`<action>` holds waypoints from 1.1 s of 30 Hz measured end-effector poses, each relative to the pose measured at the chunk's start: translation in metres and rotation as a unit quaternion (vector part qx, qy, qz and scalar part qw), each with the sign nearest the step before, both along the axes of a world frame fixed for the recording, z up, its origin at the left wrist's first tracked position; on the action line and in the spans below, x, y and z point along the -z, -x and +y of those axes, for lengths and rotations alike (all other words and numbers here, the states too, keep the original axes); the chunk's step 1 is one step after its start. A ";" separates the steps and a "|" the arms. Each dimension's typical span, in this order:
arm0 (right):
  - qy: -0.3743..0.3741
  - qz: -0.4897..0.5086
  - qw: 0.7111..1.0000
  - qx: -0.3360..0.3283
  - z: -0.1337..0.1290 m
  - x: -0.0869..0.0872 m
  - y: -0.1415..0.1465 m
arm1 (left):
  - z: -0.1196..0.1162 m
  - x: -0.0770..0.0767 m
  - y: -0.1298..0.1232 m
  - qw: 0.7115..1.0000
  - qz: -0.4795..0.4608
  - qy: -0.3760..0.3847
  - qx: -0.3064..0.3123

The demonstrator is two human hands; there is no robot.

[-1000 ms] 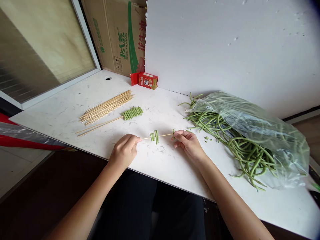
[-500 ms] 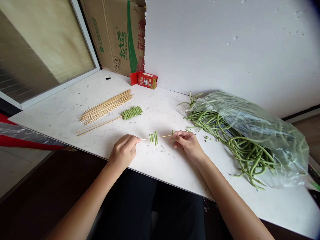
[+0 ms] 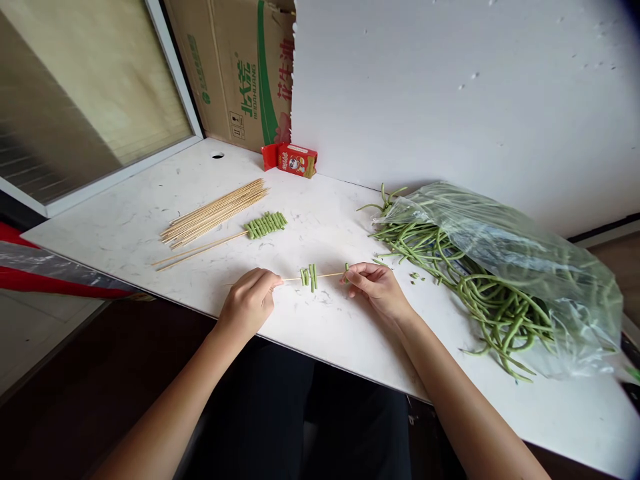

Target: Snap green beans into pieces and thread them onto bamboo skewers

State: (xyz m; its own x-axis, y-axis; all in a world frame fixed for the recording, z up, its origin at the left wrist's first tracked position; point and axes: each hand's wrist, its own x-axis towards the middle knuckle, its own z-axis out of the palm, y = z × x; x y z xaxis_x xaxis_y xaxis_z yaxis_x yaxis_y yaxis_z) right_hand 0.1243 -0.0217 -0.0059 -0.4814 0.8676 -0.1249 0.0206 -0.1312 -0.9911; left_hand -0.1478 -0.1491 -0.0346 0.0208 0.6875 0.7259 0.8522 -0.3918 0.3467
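My left hand (image 3: 249, 301) is closed on a thin bamboo skewer (image 3: 330, 274), held level above the white table. Several short green bean pieces (image 3: 313, 277) sit crosswise on the skewer between my hands. At the skewer's right end, my right hand (image 3: 375, 289) pinches another green bean piece (image 3: 347, 272) upright between thumb and fingers; whether the tip has gone through it I cannot tell. Behind my hands lie a finished-looking row of bean pieces on skewers (image 3: 267, 225) and a bundle of bare bamboo skewers (image 3: 215, 213).
A clear plastic bag (image 3: 530, 233) of long green beans (image 3: 505, 313) spills over the right side of the white table (image 3: 350, 353). Small bean scraps (image 3: 415, 275) lie beside it. A red box (image 3: 297, 161) stands at the back, before a cardboard carton (image 3: 230, 73) and a white board (image 3: 450, 87).
Both hands, the skewer and the bean pieces keep nearly the same pose. The whole view has shifted very slightly.
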 end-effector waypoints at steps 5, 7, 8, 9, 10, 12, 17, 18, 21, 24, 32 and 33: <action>-0.021 -0.026 0.999 -0.025 -0.009 0.001 0.008 | 0.001 -0.002 -0.008 1.000 0.010 -0.001 0.026; -0.013 -0.031 0.999 -0.036 -0.013 0.002 0.011 | 0.001 -0.003 -0.013 0.999 0.007 -0.007 0.033; -0.008 -0.031 0.999 -0.039 -0.015 0.003 0.013 | 0.001 -0.003 -0.014 0.999 0.004 -0.006 0.034; -0.003 -0.031 0.999 -0.041 -0.016 0.003 0.014 | 0.001 -0.003 -0.016 0.999 0.001 -0.005 0.033; -0.002 -0.033 0.999 -0.042 -0.016 0.003 0.014 | 0.001 -0.002 -0.016 0.999 -0.001 -0.003 0.034; -0.003 -0.035 0.999 -0.040 -0.017 0.002 0.015 | 0.000 -0.001 -0.016 0.999 0.001 -0.001 0.034; 0.000 -0.026 0.999 -0.030 -0.018 0.000 0.017 | 0.000 0.001 -0.017 0.999 0.016 0.002 0.033; -0.001 -0.027 0.999 -0.031 -0.018 -0.001 0.018 | 0.001 0.000 -0.017 0.999 0.019 0.003 0.034; 0.015 -0.007 0.999 -0.032 -0.018 0.000 0.018 | 0.001 -0.001 -0.018 0.999 0.017 0.000 0.037; 0.043 0.038 0.998 -0.035 -0.016 0.001 0.016 | 0.001 -0.002 -0.018 0.999 0.005 -0.005 0.043; 0.025 0.056 0.996 -0.058 -0.014 -0.001 0.013 | 0.001 -0.004 -0.018 0.999 -0.016 -0.005 0.038; 0.023 0.054 0.996 -0.063 -0.013 -0.002 0.013 | 0.001 -0.004 -0.018 0.999 -0.016 -0.006 0.037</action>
State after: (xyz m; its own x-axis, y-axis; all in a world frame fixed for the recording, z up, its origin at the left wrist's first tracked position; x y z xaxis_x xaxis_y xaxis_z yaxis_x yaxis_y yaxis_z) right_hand 0.1116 -0.0350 -0.0044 -0.5985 0.7944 -0.1038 -0.0672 -0.1789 -0.9816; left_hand -0.1300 -0.1482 -0.0306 0.0467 0.6763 0.7351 0.8093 -0.4570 0.3690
